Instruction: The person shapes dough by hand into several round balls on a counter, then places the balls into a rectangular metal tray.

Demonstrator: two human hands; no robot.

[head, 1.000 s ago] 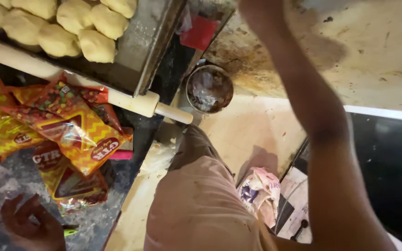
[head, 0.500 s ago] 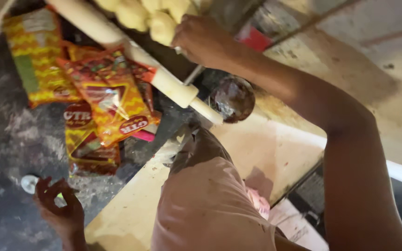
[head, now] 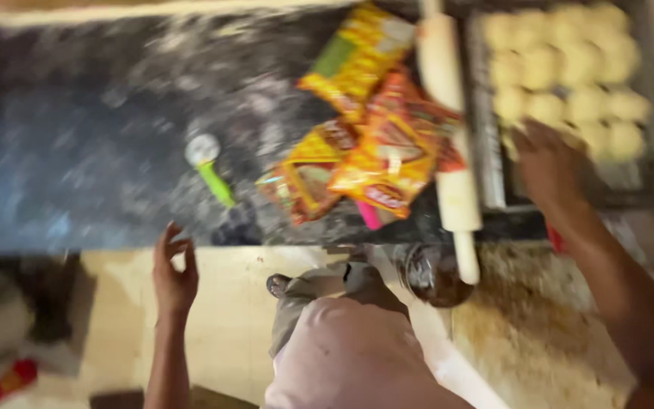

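Here both hands, left [head: 173,273] and right [head: 548,163], spread empty.

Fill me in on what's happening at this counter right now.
A person stands at a dark, flour-dusted counter, seen from above. The right hand reaches over a metal tray filled with pale dough balls, at or just above the nearest ones; blur hides any grip. The left hand hangs open by the counter's front edge, holding nothing. Between them lie a wooden rolling pin, a pile of orange and yellow snack packets and a small green-handled wheel cutter.
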